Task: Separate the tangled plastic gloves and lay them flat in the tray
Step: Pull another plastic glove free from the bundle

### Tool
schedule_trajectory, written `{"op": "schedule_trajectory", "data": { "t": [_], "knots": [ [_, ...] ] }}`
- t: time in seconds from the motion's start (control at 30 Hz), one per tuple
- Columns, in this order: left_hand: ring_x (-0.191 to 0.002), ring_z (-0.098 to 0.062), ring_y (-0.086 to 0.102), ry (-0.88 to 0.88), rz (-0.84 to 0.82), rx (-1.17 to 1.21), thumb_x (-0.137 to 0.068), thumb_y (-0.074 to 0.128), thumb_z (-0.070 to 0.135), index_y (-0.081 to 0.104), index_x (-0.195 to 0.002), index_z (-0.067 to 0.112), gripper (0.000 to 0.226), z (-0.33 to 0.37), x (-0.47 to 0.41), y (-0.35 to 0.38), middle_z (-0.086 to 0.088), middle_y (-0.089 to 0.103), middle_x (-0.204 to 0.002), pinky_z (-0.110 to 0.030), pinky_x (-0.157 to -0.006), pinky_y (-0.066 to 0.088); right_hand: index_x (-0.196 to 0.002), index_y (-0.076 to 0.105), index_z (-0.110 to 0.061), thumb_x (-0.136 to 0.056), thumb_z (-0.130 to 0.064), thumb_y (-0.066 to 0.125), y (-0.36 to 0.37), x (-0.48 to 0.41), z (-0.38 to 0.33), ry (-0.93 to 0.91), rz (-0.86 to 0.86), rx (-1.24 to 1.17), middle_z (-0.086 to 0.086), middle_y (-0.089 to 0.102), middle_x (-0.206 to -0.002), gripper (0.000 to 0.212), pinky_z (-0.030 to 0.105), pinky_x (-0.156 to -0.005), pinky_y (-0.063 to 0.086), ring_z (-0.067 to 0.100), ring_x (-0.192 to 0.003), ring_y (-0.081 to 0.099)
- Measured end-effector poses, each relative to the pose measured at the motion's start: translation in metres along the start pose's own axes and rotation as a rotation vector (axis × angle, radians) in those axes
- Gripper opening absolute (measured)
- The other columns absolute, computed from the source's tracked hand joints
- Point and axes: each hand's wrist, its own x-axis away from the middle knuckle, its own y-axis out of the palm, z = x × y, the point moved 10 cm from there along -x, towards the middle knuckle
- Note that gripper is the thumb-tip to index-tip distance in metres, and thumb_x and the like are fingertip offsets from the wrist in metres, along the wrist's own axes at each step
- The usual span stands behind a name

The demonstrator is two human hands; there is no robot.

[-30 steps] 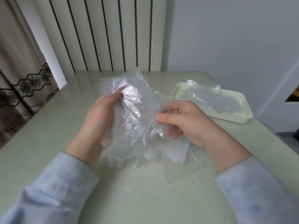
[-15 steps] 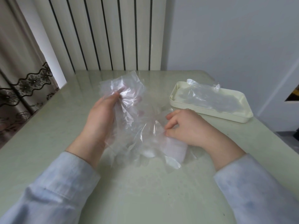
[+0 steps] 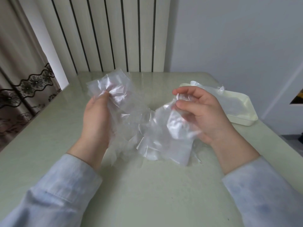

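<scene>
A bundle of clear plastic gloves (image 3: 144, 126) hangs stretched between my two hands above the pale green table (image 3: 147, 194). My left hand (image 3: 96, 118) grips the crumpled upper left part of the bundle. My right hand (image 3: 200, 112) pinches one glove's edge between thumb and fingers, lifted to the right. The lower ends of the plastic touch the table. The cream tray (image 3: 242, 118) stands at the right, partly hidden behind my right hand, with a clear glove (image 3: 213, 90) lying in it.
A white ribbed radiator (image 3: 111, 33) stands behind the table's far edge. A curtain with dark lace trim (image 3: 24, 86) hangs at the left. The table's right edge runs close past the tray.
My right hand has risen from the table and moved right with a glove's edge, pulling the bundle wider apart. My left hand has stayed about where it was.
</scene>
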Motion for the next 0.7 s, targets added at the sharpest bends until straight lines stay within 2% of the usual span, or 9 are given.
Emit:
{"op": "schedule_trajectory", "data": {
  "t": [0.07,0.13,0.2,0.27,0.33,0.37,0.47,0.57,0.7],
  "knots": [
    [-0.044,0.007,0.060,-0.001,-0.010,0.007,-0.104,0.052,0.026,0.068,-0.104,0.029,0.016,0.002,0.004,0.002,0.016,0.061,-0.073,-0.012,-0.040,0.044,-0.097,0.071,-0.017,-0.090,0.015,0.055,0.001,0.000,-0.003,-0.019,-0.030,-0.133,0.002,0.068,-0.117,0.037,0.033,-0.079,0.043,0.021,-0.087,0.075],
    [-0.045,0.002,0.062,-0.012,-0.031,0.015,-0.103,0.052,0.024,0.066,-0.095,0.030,0.017,-0.001,0.005,0.005,0.015,0.064,-0.065,-0.015,-0.040,0.045,-0.095,0.071,-0.017,-0.089,0.019,0.041,0.004,0.002,-0.005,-0.013,-0.085,-0.234,0.002,0.072,-0.118,0.047,0.035,-0.083,0.036,0.025,-0.092,0.076],
    [-0.047,0.002,0.063,-0.018,-0.046,-0.001,-0.104,0.052,0.024,0.063,-0.092,0.030,0.018,-0.002,0.007,0.008,0.018,0.066,-0.057,-0.016,-0.040,0.047,-0.096,0.070,-0.010,-0.081,0.022,0.029,0.010,0.004,-0.003,0.022,-0.142,-0.309,0.006,0.073,-0.116,0.055,0.038,-0.085,0.043,0.031,-0.096,0.075],
    [-0.045,0.003,0.062,-0.021,-0.075,-0.032,-0.104,0.052,0.026,0.063,-0.093,0.028,0.016,-0.004,0.007,0.012,0.016,0.068,-0.062,-0.015,-0.041,0.047,-0.100,0.068,-0.005,-0.070,0.021,0.030,0.022,0.006,-0.001,0.035,-0.226,-0.294,0.012,0.068,-0.120,0.055,0.034,-0.076,0.056,0.032,-0.106,0.073],
    [-0.044,0.001,0.060,-0.026,-0.093,-0.047,-0.103,0.053,0.026,0.064,-0.096,0.020,0.014,-0.006,0.010,0.015,0.006,0.065,-0.071,-0.014,-0.041,0.046,-0.106,0.069,-0.006,-0.070,0.017,0.045,0.028,0.006,0.002,-0.030,-0.264,-0.118,0.011,0.067,-0.120,0.049,0.030,-0.076,0.058,0.025,-0.113,0.070],
    [-0.047,0.000,0.062,-0.035,-0.097,-0.041,-0.103,0.054,0.025,0.064,-0.096,0.019,0.014,-0.008,0.010,0.016,0.004,0.066,-0.071,-0.015,-0.042,0.047,-0.108,0.071,-0.010,-0.074,0.014,0.056,0.025,0.005,0.002,-0.096,-0.231,0.062,0.005,0.069,-0.118,0.044,0.026,-0.080,0.057,0.017,-0.112,0.070],
    [-0.077,-0.015,0.075,-0.078,-0.133,0.001,-0.103,0.055,0.023,0.069,-0.100,0.023,0.015,-0.016,0.010,0.022,-0.001,0.076,-0.088,-0.027,-0.060,0.058,-0.113,0.070,-0.028,-0.081,0.012,0.062,0.024,0.005,0.002,-0.264,-0.149,0.529,-0.010,0.069,-0.118,0.052,0.016,-0.094,0.051,-0.001,-0.114,0.065],
    [-0.085,-0.022,0.077,-0.100,-0.168,0.014,-0.103,0.054,0.022,0.071,-0.106,0.022,0.017,-0.020,0.013,0.025,-0.003,0.078,-0.092,-0.028,-0.060,0.057,-0.120,0.070,-0.025,-0.078,0.002,0.078,0.024,0.005,0.000,-0.389,-0.087,0.741,-0.009,0.064,-0.113,0.050,0.016,-0.099,0.050,-0.002,-0.111,0.063],
    [-0.089,-0.031,0.076,-0.125,-0.187,0.007,-0.102,0.057,0.025,0.070,-0.111,0.015,0.019,-0.022,0.017,0.027,-0.012,0.076,-0.103,-0.028,-0.057,0.057,-0.103,0.078,-0.025,-0.081,-0.009,0.082,0.015,0.002,-0.005,-0.442,0.038,0.859,-0.006,0.062,-0.097,0.028,0.015,-0.085,0.050,0.003,-0.087,0.064]
  ]
}}
